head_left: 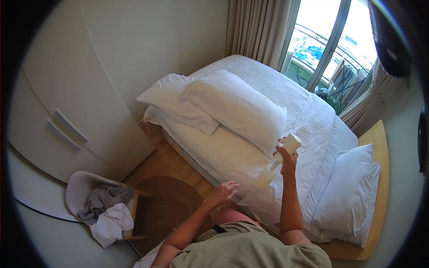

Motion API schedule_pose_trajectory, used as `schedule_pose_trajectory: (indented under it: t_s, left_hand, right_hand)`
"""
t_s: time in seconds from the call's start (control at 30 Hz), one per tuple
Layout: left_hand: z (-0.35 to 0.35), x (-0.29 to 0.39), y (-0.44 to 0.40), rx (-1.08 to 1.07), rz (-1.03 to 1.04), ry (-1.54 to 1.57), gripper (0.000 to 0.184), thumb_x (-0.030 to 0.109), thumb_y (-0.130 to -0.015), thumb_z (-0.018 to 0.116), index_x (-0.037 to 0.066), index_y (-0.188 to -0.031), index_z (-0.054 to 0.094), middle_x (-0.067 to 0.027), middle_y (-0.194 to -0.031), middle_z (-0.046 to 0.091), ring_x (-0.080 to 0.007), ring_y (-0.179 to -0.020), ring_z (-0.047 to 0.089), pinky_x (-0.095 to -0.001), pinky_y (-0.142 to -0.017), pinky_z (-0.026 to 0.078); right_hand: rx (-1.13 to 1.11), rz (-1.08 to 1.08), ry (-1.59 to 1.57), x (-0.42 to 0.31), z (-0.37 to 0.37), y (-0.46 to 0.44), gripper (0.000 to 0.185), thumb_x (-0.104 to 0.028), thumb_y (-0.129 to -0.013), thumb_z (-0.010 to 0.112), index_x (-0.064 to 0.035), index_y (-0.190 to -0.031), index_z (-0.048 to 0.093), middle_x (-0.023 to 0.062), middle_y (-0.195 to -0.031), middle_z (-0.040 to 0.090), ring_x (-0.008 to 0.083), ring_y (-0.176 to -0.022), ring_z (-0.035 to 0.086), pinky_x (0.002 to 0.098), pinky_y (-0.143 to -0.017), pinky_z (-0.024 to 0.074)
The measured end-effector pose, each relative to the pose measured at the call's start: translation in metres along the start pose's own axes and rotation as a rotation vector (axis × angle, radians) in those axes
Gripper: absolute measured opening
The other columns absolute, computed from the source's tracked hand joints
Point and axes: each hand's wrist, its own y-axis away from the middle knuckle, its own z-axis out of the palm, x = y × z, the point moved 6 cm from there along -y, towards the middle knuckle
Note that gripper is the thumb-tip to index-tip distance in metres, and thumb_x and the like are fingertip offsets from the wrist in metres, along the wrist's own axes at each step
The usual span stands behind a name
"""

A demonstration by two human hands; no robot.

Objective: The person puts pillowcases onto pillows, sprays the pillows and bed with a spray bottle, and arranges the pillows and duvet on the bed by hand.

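Note:
My right hand [287, 161] is raised over the near side of the bed, its fingers closed around a lint roller with a white roll [293, 142] at the upper end. A grey stem runs down from the grip to a pale yellowish part [264, 178], which is blurred. My left hand [224, 193] hangs by the mattress edge, fingers loosely bent and apart, with nothing visible in it. Below the hands lies the bed's white sheet [308, 187], wrinkled in places. A folded white duvet [241, 111] lies across the bed beyond the right hand.
White pillows [346, 192] lean against the wooden headboard [380, 178] on the right. To the left a chair [76, 192] holds grey and white cloths [111, 221]. A round brown rug [165, 210] covers the floor by the bed. Behind are a wardrobe [49, 85], curtain [257, 31] and window.

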Motion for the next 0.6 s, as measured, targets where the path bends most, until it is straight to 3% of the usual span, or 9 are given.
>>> schedule_pose_trajectory:
  t_s: [0.1,0.17,0.33,0.4,0.47,0.53,0.6]
  left_hand:
    - [-0.067,-0.055,-0.012,0.072,-0.112,-0.049,0.031,0.017,-0.083,0.060,0.003,-0.110,0.060,-0.0182,-0.115,0.057,-0.0329,-0.106,0.056,-0.0372,-0.091,0.045]
    - [-0.108,-0.101,-0.024,0.115,-0.147,-0.045,0.032,0.016,-0.082,0.061,0.002,-0.110,0.060,-0.0190,-0.116,0.056,-0.0334,-0.107,0.055,-0.0373,-0.092,0.044]
    - [-0.215,-0.203,-0.080,0.235,-0.234,-0.221,0.035,0.017,-0.080,0.065,-0.001,-0.110,0.059,-0.0184,-0.114,0.058,-0.0313,-0.104,0.057,-0.0345,-0.089,0.046]
    - [-0.276,-0.243,-0.150,0.280,-0.317,-0.233,0.041,0.021,-0.079,0.068,-0.002,-0.111,0.058,-0.0184,-0.114,0.058,-0.0314,-0.104,0.057,-0.0340,-0.087,0.047]
    - [-0.302,-0.273,-0.197,0.314,-0.358,-0.162,0.050,0.029,-0.080,0.067,-0.006,-0.112,0.055,-0.0229,-0.114,0.056,-0.0361,-0.107,0.054,-0.0379,-0.093,0.042]
    - [-0.324,-0.307,-0.244,0.343,-0.393,-0.109,0.070,0.045,-0.075,0.070,-0.008,-0.117,0.051,-0.0253,-0.118,0.053,-0.0361,-0.109,0.053,-0.0382,-0.093,0.042]
    - [-0.338,-0.331,-0.289,0.317,-0.448,-0.105,0.080,0.051,-0.072,0.070,-0.009,-0.120,0.048,-0.0260,-0.120,0.052,-0.0346,-0.111,0.052,-0.0376,-0.093,0.042]
  right_hand:
    - [0.038,0.061,0.053,0.073,0.036,-0.077,0.036,-0.005,-0.068,0.071,-0.0002,-0.100,0.056,0.0081,-0.084,0.062,0.0167,-0.059,0.059,0.0288,-0.053,0.0491]
    - [0.172,0.241,0.158,0.111,0.059,-0.120,0.034,-0.007,-0.067,0.074,-0.0002,-0.096,0.058,0.0066,-0.076,0.061,0.0161,-0.059,0.060,0.0282,-0.054,0.0488]
    - [0.066,0.022,0.004,0.126,0.155,-0.174,0.021,-0.008,-0.066,0.073,-0.0021,-0.083,0.062,0.0054,-0.070,0.061,0.0130,-0.059,0.058,0.0287,-0.055,0.0480]
    - [-0.033,0.076,0.065,0.147,0.192,-0.204,0.019,-0.009,-0.066,0.073,-0.0021,-0.080,0.062,0.0051,-0.068,0.061,0.0131,-0.058,0.058,0.0283,-0.055,0.0475]
    - [0.065,0.129,0.195,0.173,0.199,-0.216,0.020,-0.010,-0.066,0.073,-0.0013,-0.079,0.061,0.0053,-0.067,0.061,0.0133,-0.057,0.058,0.0281,-0.055,0.0473]
    - [0.076,0.190,0.155,0.181,0.214,-0.222,0.023,-0.008,-0.064,0.075,-0.0011,-0.082,0.061,0.0065,-0.070,0.061,0.0144,-0.056,0.059,0.0291,-0.054,0.0484]
    - [0.115,0.185,0.146,0.175,0.225,-0.222,0.024,-0.008,-0.064,0.075,-0.0005,-0.082,0.061,0.0070,-0.070,0.062,0.0146,-0.056,0.059,0.0295,-0.054,0.0484]
